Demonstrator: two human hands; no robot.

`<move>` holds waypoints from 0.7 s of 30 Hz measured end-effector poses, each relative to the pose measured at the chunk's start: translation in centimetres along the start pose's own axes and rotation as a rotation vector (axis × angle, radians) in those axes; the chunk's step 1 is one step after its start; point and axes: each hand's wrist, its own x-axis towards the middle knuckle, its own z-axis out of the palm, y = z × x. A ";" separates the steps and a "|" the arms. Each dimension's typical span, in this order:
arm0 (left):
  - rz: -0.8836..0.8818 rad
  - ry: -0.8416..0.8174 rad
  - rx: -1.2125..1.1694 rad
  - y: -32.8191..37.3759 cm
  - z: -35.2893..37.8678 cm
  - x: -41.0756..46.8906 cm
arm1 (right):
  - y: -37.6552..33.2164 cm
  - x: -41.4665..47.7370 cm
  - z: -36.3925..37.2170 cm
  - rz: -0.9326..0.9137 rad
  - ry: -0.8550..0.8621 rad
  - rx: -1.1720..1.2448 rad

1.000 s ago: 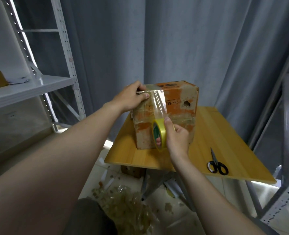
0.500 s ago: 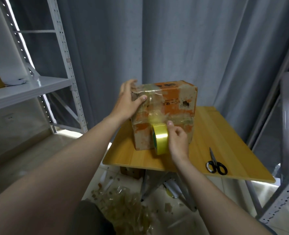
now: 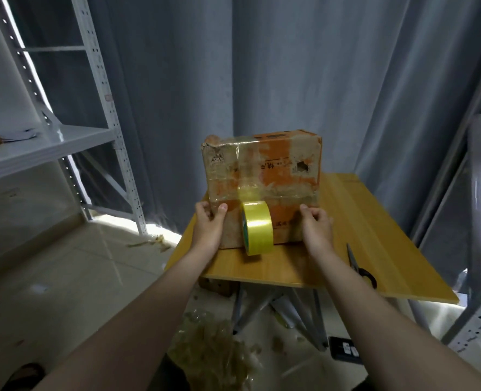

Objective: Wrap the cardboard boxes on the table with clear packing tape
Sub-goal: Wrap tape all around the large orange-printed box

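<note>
**Asker:** What fills the view?

**Describer:** A grey curtain (image 3: pixel 290 66) hangs across the back, with a white metal shelving rack (image 3: pixel 50 142) at the left. In front stands a small wooden table (image 3: pixel 374 235). The cardboard box (image 3: pixel 262 179) sits upright on the table's far left part. It is orange and brown, worn, and glossy with tape.

**Asker:** What has changed from the earlier frames?

**Describer:** The yellow-looking tape roll (image 3: pixel 257 231) is no longer held. It stands on edge against the box's front, and a clear strip runs from it up the face. The person's left hand (image 3: pixel 208 224) has dropped from the top left corner to the lower left one. It grasps that corner with the thumb on the front. The right hand (image 3: pixel 317 227) has let go of the roll and now clasps the box's lower right corner. The torn top left corner of the box is now uncovered.

**Asker:** What is hard to see?

**Describer:** The right hand hides that corner, so how far its fingers wrap round cannot be seen. The left fingers disappear behind the box's side. The right forearm covers part of the black-handled scissors (image 3: pixel 360 266) on the table's near right. The print on the box is too blurred to read. Crumpled used tape (image 3: pixel 211 351) lies on the floor below.
</note>
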 end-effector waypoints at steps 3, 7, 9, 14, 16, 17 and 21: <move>0.065 -0.027 -0.003 2.1 -0.4 -0.9 | -1.5 -1.3 -0.5 -0.011 0.044 -0.005; 0.021 -0.117 0.016 5.0 -1.2 -1.3 | -4.0 -2.8 -1.3 -0.107 0.108 -0.014; 0.031 -0.160 -0.022 6.4 -1.6 -1.5 | -5.2 -3.5 -1.6 -0.179 0.146 0.019; 0.044 -0.150 0.138 9.1 -2.3 -2.2 | -7.3 -4.2 -2.3 -0.275 0.212 -0.005; 0.025 -0.149 0.181 9.4 -2.3 -1.9 | -7.7 -4.0 -2.5 -0.282 0.225 -0.010; 0.006 -0.152 0.192 9.4 -2.2 -1.5 | -7.7 -3.8 -2.6 -0.277 0.223 -0.025; 0.058 -0.224 0.305 9.5 -1.6 -1.0 | -7.3 -2.7 -2.3 -0.208 0.142 -0.201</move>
